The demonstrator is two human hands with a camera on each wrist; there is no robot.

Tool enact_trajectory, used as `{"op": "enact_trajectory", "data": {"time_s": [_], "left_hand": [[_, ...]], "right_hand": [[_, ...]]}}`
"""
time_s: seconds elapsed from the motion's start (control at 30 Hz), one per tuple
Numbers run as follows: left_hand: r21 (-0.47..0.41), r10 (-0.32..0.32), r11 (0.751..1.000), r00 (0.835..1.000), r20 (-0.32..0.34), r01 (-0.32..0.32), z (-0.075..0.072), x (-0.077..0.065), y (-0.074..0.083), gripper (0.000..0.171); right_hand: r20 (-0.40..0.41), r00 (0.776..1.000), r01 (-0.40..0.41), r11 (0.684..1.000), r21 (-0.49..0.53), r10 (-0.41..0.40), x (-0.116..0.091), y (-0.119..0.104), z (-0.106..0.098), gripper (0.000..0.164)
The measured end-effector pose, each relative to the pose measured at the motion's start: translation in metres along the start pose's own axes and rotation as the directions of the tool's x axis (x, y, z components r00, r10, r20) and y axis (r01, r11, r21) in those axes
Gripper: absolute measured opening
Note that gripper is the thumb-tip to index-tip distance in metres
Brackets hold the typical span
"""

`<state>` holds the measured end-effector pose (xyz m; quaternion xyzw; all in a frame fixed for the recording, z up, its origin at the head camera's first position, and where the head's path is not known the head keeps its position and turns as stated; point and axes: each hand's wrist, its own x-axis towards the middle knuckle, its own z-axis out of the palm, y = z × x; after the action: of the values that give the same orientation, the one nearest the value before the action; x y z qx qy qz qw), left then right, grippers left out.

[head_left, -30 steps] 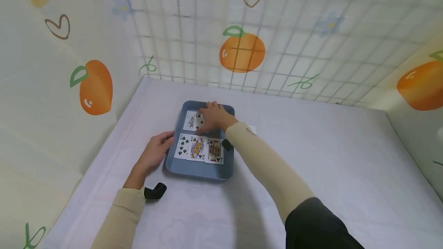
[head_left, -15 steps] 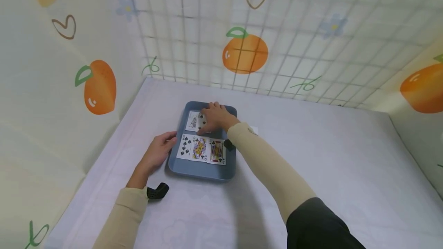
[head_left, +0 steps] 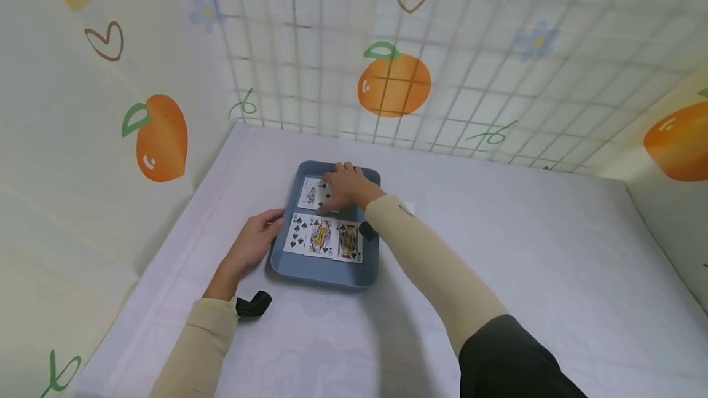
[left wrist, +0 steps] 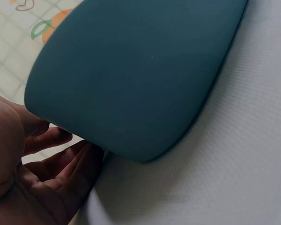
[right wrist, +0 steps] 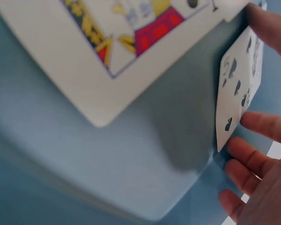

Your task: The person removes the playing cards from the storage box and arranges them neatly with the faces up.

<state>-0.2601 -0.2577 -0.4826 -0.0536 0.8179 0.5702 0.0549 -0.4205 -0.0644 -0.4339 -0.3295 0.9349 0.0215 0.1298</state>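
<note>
A white playing card with black spades (right wrist: 235, 89) is spanned by the right hand (head_left: 348, 189), in the upper part of a shallow blue rectangular tray with rounded corners (head_left: 326, 274), which is set on a white cloth-covered table (head_left: 498, 250). The fingers are spread fairly wide, with the thumb well apart; one fingertip is seen touching the card's edge, but whether any firm pinch is applied cannot be told. A white card with a grey figure (head_left: 308, 194) is partly overlapped by that card.

Below, a white ten-pip spade-suit card (head_left: 295, 236) and two colourful picture cards (head_left: 320, 238) (head_left: 348, 243) are laid face up in an overlapping row. The tray's side is met by the left hand (head_left: 255, 239), its fingers loosely bent; whether the rim is gripped is not shown.

The step in hand is judged to be the placing or straightening of the upper spade card. For the next move, a light release seems to be called for, with the card kept flat and the tray steadied.
</note>
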Motion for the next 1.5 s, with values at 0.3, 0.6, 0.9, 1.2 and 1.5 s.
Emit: {"op": "enact_trajectory", "data": {"time_s": [0.3,0.6,0.9,1.2,1.5], "left_hand": [[-0.007,-0.003,1.000,1.000,-0.002,0.003,0.000,0.000,0.000,0.045],[-0.011,-0.004,1.000,1.000,0.006,0.004,0.003,0.001,0.002,0.045],[-0.005,-0.003,1.000,1.000,0.004,0.003,0.004,0.001,0.003,0.045],[-0.002,-0.007,1.000,1.000,0.009,0.007,0.003,0.000,0.005,0.046],[-0.006,-0.018,1.000,1.000,0.012,0.018,0.002,-0.003,0.004,0.047]], "right_hand": [[0.012,1.000,0.000,1.000,-0.019,0.000,-0.001,-0.002,-0.002,0.093],[0.001,1.000,0.013,0.999,-0.032,-0.013,-0.004,0.001,-0.004,0.093],[-0.009,1.000,0.014,0.999,-0.037,-0.015,-0.007,0.004,-0.007,0.096],[-0.024,0.999,0.023,0.999,-0.043,-0.024,-0.014,0.005,-0.016,0.095],[-0.046,0.998,0.032,0.999,-0.020,-0.033,-0.019,0.007,-0.021,0.094]]}}
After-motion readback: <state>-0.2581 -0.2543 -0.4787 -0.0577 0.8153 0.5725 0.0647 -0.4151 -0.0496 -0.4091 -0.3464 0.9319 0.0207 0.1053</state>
